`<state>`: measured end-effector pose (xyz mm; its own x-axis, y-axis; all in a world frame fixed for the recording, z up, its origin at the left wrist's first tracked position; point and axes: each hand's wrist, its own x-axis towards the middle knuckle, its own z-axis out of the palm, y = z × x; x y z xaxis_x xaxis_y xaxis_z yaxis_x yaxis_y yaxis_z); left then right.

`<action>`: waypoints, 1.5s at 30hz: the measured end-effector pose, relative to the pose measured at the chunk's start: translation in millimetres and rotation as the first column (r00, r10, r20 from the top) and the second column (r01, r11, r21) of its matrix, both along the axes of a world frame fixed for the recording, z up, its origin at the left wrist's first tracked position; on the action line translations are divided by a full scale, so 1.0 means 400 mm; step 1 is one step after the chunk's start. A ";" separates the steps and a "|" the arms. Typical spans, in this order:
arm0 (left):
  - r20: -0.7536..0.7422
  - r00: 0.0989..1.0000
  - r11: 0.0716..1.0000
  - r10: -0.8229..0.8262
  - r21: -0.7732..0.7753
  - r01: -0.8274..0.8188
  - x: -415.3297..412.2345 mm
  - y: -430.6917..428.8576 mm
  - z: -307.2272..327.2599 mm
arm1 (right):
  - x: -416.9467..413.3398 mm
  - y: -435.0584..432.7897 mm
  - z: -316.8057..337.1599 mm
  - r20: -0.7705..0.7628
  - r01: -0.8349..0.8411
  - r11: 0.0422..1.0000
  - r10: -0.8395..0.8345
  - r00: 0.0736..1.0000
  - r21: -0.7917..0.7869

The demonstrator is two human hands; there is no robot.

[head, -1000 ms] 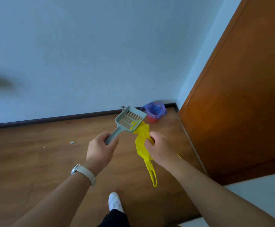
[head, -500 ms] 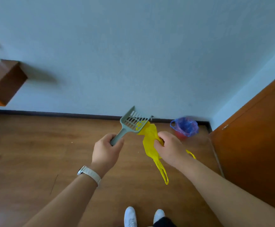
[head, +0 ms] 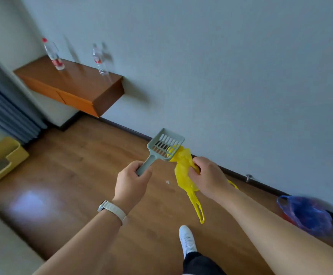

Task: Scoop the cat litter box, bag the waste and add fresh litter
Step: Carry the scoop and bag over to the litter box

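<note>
My left hand (head: 130, 182) grips the handle of a grey-green slotted litter scoop (head: 164, 145), held up in front of me with its head pointing away. My right hand (head: 208, 176) pinches a crumpled yellow plastic bag (head: 183, 171) just right of the scoop; the bag's handles dangle below. The scoop's head touches the bag's top. A yellow litter box (head: 12, 155) with grey litter sits on the floor at far left, well away from both hands.
A small bin lined with a blue bag (head: 306, 215) stands by the wall at right. A wall-mounted wooden shelf (head: 72, 84) carries two plastic bottles (head: 52, 54). Blue curtains (head: 4, 114) hang at left. My white shoe (head: 187, 241) is on the wood floor.
The view has swung left: the door has left the frame, the blue-lined bin slid to the right, and the shelf and yellow litter box have come into sight. Both hands keep their holds.
</note>
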<state>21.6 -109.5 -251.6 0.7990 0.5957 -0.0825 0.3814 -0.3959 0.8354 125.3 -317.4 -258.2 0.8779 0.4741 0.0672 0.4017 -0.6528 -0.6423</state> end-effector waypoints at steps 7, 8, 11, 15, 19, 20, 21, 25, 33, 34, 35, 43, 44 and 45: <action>0.011 0.985 0.985 0.172 0.005 -0.172 0.179 0.110 0.057 | 0.243 0.187 0.028 0.003 -0.205 0.975 0.205 0.979 0.088; 0.020 0.979 0.979 0.205 0.010 -0.205 0.198 0.130 0.061 | 0.269 0.217 0.032 0.008 -0.235 0.967 0.235 0.972 0.097; 0.041 0.952 0.952 0.303 0.027 -0.304 0.215 0.187 0.070 | 0.318 0.308 0.045 0.027 -0.319 0.941 0.318 0.948 0.110; 0.042 0.890 0.889 0.455 0.034 -0.456 0.176 0.275 0.074 | 0.337 0.434 0.058 0.067 -0.464 0.877 0.459 0.886 0.126; 0.055 0.819 0.820 0.571 -0.012 -0.572 0.129 0.371 0.065 | 0.340 0.579 0.056 0.071 -0.556 0.823 0.552 0.831 0.114; 0.057 0.810 0.811 0.584 -0.024 -0.584 0.118 0.390 0.063 | 0.337 0.609 0.055 0.065 -0.568 0.815 0.565 0.823 0.111; 0.062 0.795 0.797 0.604 -0.038 -0.602 0.102 0.419 0.057 | 0.327 0.652 0.047 0.064 -0.591 0.799 0.588 0.807 0.110; 0.077 0.753 0.757 0.654 -0.072 -0.650 0.044 0.556 0.027 | 0.283 0.826 0.027 0.045 -0.652 0.755 0.650 0.758 0.079; 0.111 0.720 0.729 0.684 -0.127 -0.673 -0.084 0.950 -0.001 | 0.165 1.217 0.032 0.032 -0.681 0.732 0.680 0.732 0.013; 0.114 0.716 0.725 0.688 -0.129 -0.676 -0.108 0.995 0.000 | 0.146 1.268 0.038 0.030 -0.690 0.724 0.689 0.724 0.002; 0.122 0.712 0.722 0.692 -0.135 -0.678 -0.132 1.038 0.002 | 0.126 1.316 0.044 0.030 -0.696 0.718 0.695 0.718 -0.004; 0.150 0.629 0.644 0.763 -0.096 -0.759 -0.339 1.293 0.009 | -0.022 1.623 0.061 -0.004 -0.793 0.607 0.794 0.608 -0.054; 0.152 0.617 0.633 0.772 -0.089 -0.769 -0.366 1.312 0.009 | -0.035 1.659 0.063 -0.010 -0.805 0.590 0.806 0.592 -0.058; 0.152 0.602 0.617 0.784 -0.086 -0.782 -0.391 1.330 0.005 | -0.048 1.695 0.066 -0.012 -0.818 0.572 0.819 0.574 -0.061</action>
